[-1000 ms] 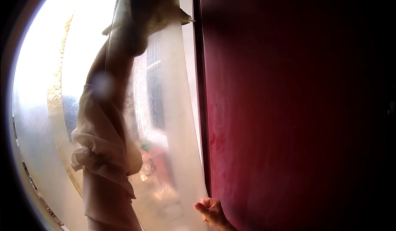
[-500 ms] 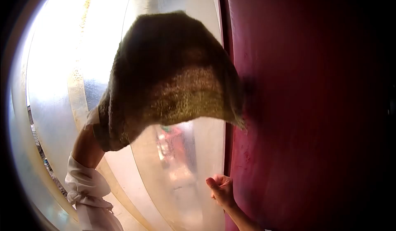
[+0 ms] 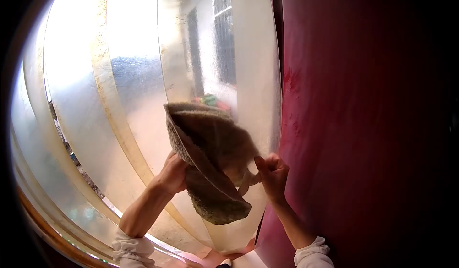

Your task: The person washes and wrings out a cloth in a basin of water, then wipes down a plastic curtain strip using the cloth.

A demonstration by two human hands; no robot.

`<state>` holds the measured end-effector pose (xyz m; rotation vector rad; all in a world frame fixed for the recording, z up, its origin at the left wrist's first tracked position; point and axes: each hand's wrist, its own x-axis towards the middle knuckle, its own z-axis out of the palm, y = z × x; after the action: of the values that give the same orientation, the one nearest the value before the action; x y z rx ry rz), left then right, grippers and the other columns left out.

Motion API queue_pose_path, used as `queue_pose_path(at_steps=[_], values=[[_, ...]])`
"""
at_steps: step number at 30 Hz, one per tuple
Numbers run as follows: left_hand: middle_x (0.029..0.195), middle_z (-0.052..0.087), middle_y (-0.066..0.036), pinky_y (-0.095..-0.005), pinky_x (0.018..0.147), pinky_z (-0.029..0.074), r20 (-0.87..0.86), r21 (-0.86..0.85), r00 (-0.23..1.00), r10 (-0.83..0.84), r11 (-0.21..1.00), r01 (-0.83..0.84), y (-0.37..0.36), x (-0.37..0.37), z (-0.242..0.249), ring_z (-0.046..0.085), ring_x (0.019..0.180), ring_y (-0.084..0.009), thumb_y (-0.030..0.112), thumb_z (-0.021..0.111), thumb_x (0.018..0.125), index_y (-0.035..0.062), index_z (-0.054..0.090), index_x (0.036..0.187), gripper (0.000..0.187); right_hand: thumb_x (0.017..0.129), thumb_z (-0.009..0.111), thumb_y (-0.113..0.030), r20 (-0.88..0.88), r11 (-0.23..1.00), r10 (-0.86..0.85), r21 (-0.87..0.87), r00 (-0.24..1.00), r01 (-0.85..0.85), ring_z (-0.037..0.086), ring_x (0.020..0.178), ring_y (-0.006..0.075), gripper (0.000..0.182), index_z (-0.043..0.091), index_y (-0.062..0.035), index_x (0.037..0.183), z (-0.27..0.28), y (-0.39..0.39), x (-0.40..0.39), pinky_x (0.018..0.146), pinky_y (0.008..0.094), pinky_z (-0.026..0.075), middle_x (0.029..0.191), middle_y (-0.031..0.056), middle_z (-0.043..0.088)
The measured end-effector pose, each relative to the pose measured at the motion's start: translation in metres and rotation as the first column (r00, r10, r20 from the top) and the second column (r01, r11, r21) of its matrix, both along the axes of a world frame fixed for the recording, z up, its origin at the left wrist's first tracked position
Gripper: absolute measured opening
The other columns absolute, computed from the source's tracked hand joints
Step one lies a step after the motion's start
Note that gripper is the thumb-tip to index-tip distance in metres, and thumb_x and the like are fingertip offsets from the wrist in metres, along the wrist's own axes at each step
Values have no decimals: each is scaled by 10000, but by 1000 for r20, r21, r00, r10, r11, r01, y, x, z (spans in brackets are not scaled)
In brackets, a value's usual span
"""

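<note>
A brown, fuzzy cloth [image 3: 217, 141] like a towel hangs bunched and folded in front of me, in the middle of the head view. My left hand [image 3: 173, 175] is closed on its left side, with the fingertips hidden behind the fabric. On the other side, my right hand [image 3: 273, 175] is closed on a thin corner of the same cloth, thumb pressed against the fingers. Part of the cloth droops below my left hand.
Translucent plastic curtain strips [image 3: 134, 105] with yellowed overlaps hang behind the cloth, bright light coming through. A dark red panel [image 3: 354, 124] stands to the right, along the curtain's edge. A shoe tip [image 3: 226, 262] shows at the bottom.
The cloth has come down from high up and is now folded rather than spread. My right hand has risen and taken hold of its corner. My left hand has moved right and lower.
</note>
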<state>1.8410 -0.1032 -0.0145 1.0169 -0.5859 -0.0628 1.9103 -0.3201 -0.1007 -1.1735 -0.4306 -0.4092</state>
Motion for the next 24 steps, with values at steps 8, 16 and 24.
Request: queue_pose_path(at_steps=[8,16,24], values=[[1238,519,-75,-341,943,426,-384,-263,884,-266,949,172,-4,-63,-168,507,1096,-198,290,550,895,30,472,1238,438,777,723,-361,-273,979,159,-77,949,-186,495,411,64,397,490,-83,615,-103,-47,-60,394,208,394,492,24,550],[1184,530,-74,-330,905,438,207,317,912,354,858,-405,-19,9,-31,515,1044,-191,266,559,886,22,481,1216,417,736,731,-449,-293,991,42,-107,955,-77,500,392,72,474,481,-92,549,-94,-36,-102,377,203,390,453,10,519],[1130,541,-73,-318,867,451,308,627,924,227,682,-377,-59,-43,-171,523,992,-184,241,568,878,15,491,1194,397,773,691,-443,-482,971,25,-196,876,-136,522,441,89,442,545,-56,620,-108,-47,-112,419,229,418,517,24,544]])
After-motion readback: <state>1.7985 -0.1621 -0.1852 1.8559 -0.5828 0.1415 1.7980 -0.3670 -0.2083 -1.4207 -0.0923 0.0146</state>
